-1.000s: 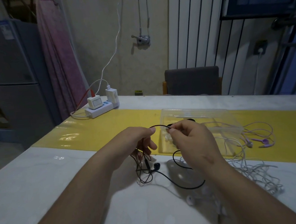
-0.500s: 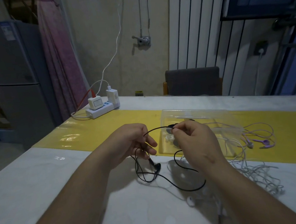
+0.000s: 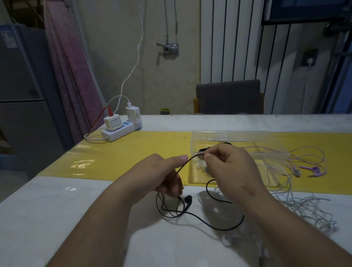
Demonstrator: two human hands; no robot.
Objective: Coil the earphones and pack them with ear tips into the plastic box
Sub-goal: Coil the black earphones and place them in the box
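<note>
Black earphones (image 3: 202, 218) trail over the white table, one earbud (image 3: 188, 199) lying below my left hand. My left hand (image 3: 155, 176) holds several loops of the black cable in its curled fingers. My right hand (image 3: 230, 171) pinches the cable's plug end between thumb and fingers, a short stretch of wire taut between both hands. The clear plastic box (image 3: 236, 147) stands open just behind my right hand on the yellow strip, with pale ear tips (image 3: 200, 164) inside near its left side.
A tangle of white earphones (image 3: 302, 207) lies right of my right arm, purple earphones (image 3: 309, 169) beside the box. A white power strip (image 3: 121, 131) with chargers sits at the far left table edge. A grey chair (image 3: 228, 98) stands behind the table.
My left hand has shifted slightly, the hanging black loops swinging lower under it. My right hand has kept its pinch on the plug end, and the wire between the hands is a little longer.
</note>
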